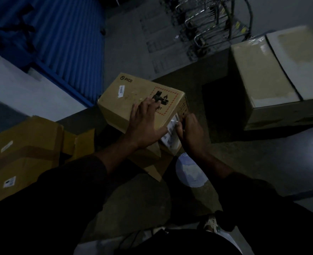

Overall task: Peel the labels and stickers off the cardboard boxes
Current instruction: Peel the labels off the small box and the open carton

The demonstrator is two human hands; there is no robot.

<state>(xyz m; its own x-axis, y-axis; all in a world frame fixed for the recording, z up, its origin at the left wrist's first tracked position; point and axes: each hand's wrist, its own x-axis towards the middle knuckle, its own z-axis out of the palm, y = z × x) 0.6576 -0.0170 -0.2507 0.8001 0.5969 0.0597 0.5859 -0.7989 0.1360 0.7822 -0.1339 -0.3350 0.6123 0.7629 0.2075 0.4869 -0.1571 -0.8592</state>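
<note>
One cardboard box (133, 100) tilted above the dim floor (244, 162), white label (172, 129) on its near end half hidden. Left hand (144, 126) spread flat on top; right hand (188, 131) pinching the label's edge. Beside: opened boxes (23, 153) left, taped box (273, 78) right, blurred.

A blue corrugated shutter (65, 39) stands far left, and what may be metal trolleys (212, 21) crowd the top.

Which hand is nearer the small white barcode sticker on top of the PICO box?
Left. The left hand lies flat on the box top, below-right of the small white sticker. The right hand is farther, at the box's right end, pinching the white label.
</note>
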